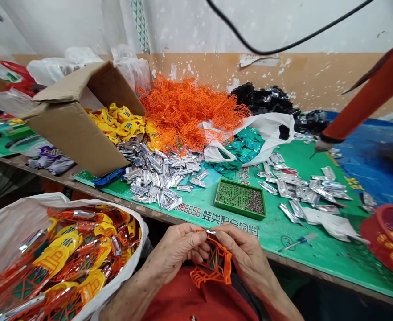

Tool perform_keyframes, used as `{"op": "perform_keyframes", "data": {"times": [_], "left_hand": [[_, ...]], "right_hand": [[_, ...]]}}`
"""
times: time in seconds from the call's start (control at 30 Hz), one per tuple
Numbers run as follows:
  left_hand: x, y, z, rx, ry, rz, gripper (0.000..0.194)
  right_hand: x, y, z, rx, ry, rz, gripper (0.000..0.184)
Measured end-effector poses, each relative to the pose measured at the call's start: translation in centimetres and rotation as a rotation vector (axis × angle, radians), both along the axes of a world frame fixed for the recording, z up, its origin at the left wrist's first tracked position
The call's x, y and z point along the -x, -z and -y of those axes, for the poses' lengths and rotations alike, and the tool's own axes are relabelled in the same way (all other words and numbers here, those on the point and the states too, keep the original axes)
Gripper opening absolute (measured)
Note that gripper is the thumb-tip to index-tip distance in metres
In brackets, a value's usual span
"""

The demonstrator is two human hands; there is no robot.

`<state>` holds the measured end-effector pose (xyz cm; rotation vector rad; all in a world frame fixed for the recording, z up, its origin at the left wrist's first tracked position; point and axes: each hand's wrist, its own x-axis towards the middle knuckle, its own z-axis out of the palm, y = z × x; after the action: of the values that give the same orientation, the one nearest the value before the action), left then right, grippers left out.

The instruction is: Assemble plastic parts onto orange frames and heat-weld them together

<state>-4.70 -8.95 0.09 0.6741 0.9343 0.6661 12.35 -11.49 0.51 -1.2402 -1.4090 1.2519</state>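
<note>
The person's left hand (179,247) and right hand (243,247) meet just in front of the green tray (239,213), off the near edge of the tabletop (330,261). Both grips close on one orange lattice frame (228,269): the left pinches its upper corner, the right clasps its far side, and the frame hangs tilted below the fingers. A small silver piece (210,232) shows between the two thumbs; the fingers partly cover it, so whether it is seated in the frame cannot be told.

Small metal pieces (255,202) lie gathered toward the tray's right end. Left of the tray spreads a heap of silver strips (159,174), and beyond it rise yellow parts (123,122) beside a tilted cardboard box (83,133). A mound of orange frames (190,107) stands behind the tray, with teal packets (245,147) in a white bag (266,127) nearer to it. To the tray's right are a screwdriver (307,238) and a red basket (378,236).
</note>
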Motion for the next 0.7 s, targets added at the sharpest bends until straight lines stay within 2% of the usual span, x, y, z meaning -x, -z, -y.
{"op": "perform_keyframes", "data": {"times": [0.3,0.7], "left_hand": [[-0.15,-0.06,-0.04,0.028,-0.002,-0.002,0.035],[0.25,0.54,0.17,0.071,0.067,0.104,0.034]], "right_hand": [[0.22,-0.01,0.1,0.008,0.003,0.004,0.033],[0.75,-0.03,0.5,0.14,0.023,-0.114,0.036]]}}
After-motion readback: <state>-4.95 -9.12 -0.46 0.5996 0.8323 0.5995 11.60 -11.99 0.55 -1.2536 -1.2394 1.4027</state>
